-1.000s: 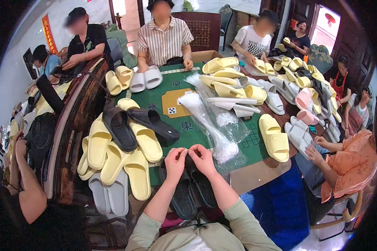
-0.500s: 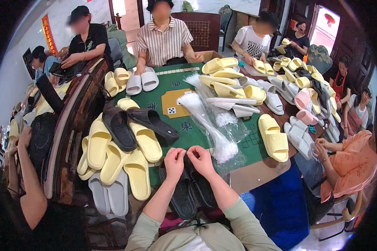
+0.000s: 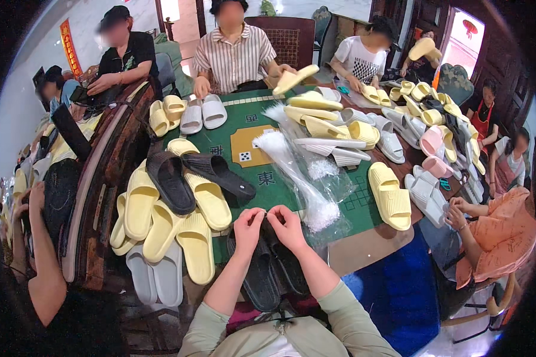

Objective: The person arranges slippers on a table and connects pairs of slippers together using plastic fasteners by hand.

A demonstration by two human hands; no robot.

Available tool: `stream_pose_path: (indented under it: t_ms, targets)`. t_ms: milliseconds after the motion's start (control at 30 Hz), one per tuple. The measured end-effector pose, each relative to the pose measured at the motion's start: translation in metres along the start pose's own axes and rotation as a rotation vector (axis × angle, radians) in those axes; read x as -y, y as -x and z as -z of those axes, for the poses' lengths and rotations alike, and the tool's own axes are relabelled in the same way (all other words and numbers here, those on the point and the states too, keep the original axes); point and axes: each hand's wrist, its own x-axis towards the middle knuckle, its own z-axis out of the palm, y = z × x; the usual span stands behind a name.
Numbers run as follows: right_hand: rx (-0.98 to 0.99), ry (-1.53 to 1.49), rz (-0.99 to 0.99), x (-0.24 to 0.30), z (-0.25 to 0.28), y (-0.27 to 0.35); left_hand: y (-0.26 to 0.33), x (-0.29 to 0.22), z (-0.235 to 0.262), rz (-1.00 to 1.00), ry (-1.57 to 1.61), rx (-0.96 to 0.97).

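My left hand [image 3: 248, 231] and my right hand [image 3: 285, 228] are close together above the near edge of the table. Thumb and fingers are pinched together on both, with the fingertips almost meeting. Whatever lies between them is too small to make out. Below and partly behind my wrists sits a pair of black slippers, the left slipper [image 3: 261, 281] showing more than the right slipper [image 3: 293, 271]. Just beyond my right hand lies a bundle of thin clear plastic strands [image 3: 298, 181] on a plastic bag. To the left, two black slippers [image 3: 171, 181] rest on several yellow slippers [image 3: 195, 247].
Grey slippers [image 3: 155, 273] lie at the near left. A yellow slipper pair [image 3: 390, 196] stands at the right of the green table mat [image 3: 250, 202]. Heaped yellow, grey and pink slippers [image 3: 435, 131] cover the far right. Several people work around the table.
Across the table, a person has lifted a yellow slipper off the pile. Another at the back right has raised a yellow slipper. My hands stay almost where they were.
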Motion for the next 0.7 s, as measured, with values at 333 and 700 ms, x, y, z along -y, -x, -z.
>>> stream_pose_path:
  t_ms: [333, 700]
  targets:
    - [0.026, -0.042, -0.007, -0.004, 0.003, -0.002, -0.01, -0.007, 0.014, 0.361, 0.301, 0.261]
    - [0.048, -0.057, 0.023, -0.004, 0.005, -0.001, -0.015, 0.004, 0.019, 0.445, 0.296, 0.314]
